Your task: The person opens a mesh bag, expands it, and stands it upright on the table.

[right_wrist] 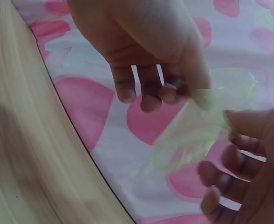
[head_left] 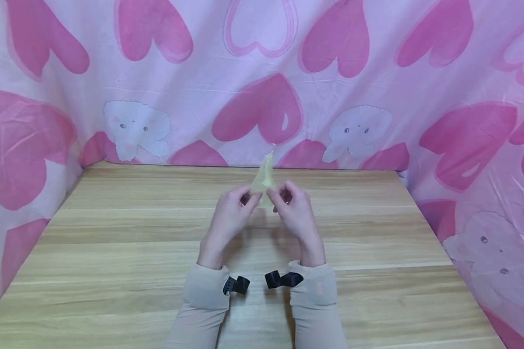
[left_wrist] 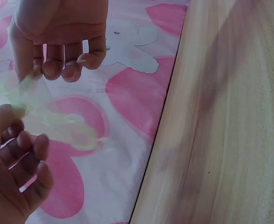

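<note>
A thin, see-through yellow plastic bag (head_left: 263,175) is held up over the far part of the table, its narrow end pointing away. My left hand (head_left: 232,209) pinches one side of it between thumb and fingertips. On the other side my right hand (head_left: 296,209) grips it the same way, the two thumbs close together. In the left wrist view the crumpled film (left_wrist: 78,133) hangs out from the pinched thumbs, with the other fingers loosely bent. The right wrist view shows the film (right_wrist: 186,133) spread between both thumbs.
A wood-grain table (head_left: 126,261) lies beneath both hands. Behind it and along both sides hangs a pink curtain (head_left: 192,111) printed with hearts and white animals. A black camera mount sits on each sleeve cuff, the left one (head_left: 237,285) facing the right one (head_left: 284,279).
</note>
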A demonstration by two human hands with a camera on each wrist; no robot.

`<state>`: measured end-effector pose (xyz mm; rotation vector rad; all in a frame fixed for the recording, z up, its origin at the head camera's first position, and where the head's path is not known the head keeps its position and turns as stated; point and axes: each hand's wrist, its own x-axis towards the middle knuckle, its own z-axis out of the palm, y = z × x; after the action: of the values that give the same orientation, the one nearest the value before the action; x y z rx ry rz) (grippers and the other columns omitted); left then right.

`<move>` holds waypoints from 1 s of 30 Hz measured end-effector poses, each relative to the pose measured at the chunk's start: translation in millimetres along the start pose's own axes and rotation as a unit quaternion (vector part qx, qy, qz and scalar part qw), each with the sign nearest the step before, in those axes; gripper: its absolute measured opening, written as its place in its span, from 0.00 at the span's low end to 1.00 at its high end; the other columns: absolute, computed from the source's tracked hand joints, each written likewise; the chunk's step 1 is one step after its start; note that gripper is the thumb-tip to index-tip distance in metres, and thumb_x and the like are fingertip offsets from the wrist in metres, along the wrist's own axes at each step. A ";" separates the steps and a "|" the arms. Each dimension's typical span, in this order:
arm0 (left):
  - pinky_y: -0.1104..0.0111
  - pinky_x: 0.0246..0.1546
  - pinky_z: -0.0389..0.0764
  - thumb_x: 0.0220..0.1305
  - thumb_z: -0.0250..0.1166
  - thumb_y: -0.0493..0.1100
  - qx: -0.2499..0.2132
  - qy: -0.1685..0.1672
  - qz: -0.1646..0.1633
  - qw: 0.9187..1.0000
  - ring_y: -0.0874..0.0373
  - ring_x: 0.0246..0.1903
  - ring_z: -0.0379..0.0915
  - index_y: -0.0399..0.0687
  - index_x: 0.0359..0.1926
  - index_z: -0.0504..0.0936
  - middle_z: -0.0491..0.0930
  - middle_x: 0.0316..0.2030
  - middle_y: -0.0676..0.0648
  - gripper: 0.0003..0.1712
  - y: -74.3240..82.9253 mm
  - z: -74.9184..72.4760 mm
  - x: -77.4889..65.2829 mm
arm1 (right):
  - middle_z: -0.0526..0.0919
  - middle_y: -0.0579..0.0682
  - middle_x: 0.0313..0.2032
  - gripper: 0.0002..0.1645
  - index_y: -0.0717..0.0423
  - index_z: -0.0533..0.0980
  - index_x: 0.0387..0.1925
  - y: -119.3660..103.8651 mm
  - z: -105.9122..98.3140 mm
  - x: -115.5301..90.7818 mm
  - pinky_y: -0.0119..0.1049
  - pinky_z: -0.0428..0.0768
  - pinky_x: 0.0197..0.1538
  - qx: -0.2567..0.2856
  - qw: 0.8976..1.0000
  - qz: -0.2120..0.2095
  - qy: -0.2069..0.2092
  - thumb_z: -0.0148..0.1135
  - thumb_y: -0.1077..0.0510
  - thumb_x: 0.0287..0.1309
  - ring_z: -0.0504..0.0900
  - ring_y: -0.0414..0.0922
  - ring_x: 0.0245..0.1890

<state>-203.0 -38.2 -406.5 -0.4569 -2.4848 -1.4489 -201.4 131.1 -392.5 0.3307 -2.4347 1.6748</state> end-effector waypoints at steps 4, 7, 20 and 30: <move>0.66 0.22 0.71 0.69 0.63 0.49 -0.004 0.036 0.023 0.999 0.59 0.21 0.66 0.49 0.24 0.75 0.72 0.19 0.52 0.17 -0.4 -0.6 0.1 | 0.79 0.55 0.27 0.12 0.60 0.80 0.40 -0.4 -1.0 -0.3 0.34 0.73 0.25 -0.003 0.998 0.012 -0.057 0.60 0.54 0.68 0.80 0.57 0.27; 0.67 0.20 0.68 0.68 0.63 0.50 -0.007 0.054 0.037 0.998 0.59 0.19 0.63 0.49 0.21 0.71 0.70 0.18 0.53 0.20 -1.2 0.5 0.4 | 0.79 0.58 0.29 0.12 0.59 0.81 0.44 4.8 1.4 0.7 0.36 0.75 0.28 -0.006 0.997 0.006 -0.080 0.57 0.56 0.69 0.81 0.55 0.27; 0.62 0.22 0.74 0.67 0.58 0.63 -0.104 -0.080 -0.048 0.990 0.50 0.23 0.73 0.50 0.35 0.80 0.77 0.23 0.48 0.22 2.8 5.7 -0.3 | 0.81 0.55 0.26 0.06 0.63 0.80 0.39 2.9 1.6 0.9 0.36 0.78 0.27 -0.009 0.999 -0.015 -0.036 0.60 0.63 0.66 0.80 0.57 0.27; 0.68 0.23 0.68 0.71 0.59 0.53 -0.182 -0.074 -0.079 0.977 0.46 0.24 0.70 0.47 0.38 0.82 0.77 0.23 0.43 0.15 -0.3 1.8 -0.2 | 0.78 0.60 0.23 0.07 0.61 0.79 0.36 1.4 0.3 0.8 0.33 0.70 0.22 -0.001 1.000 -0.017 -0.026 0.61 0.60 0.66 0.79 0.57 0.25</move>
<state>-203.1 -36.8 -407.8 -0.4537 -2.4144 -2.0171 -202.5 131.3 -393.7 0.4161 -2.4526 1.6707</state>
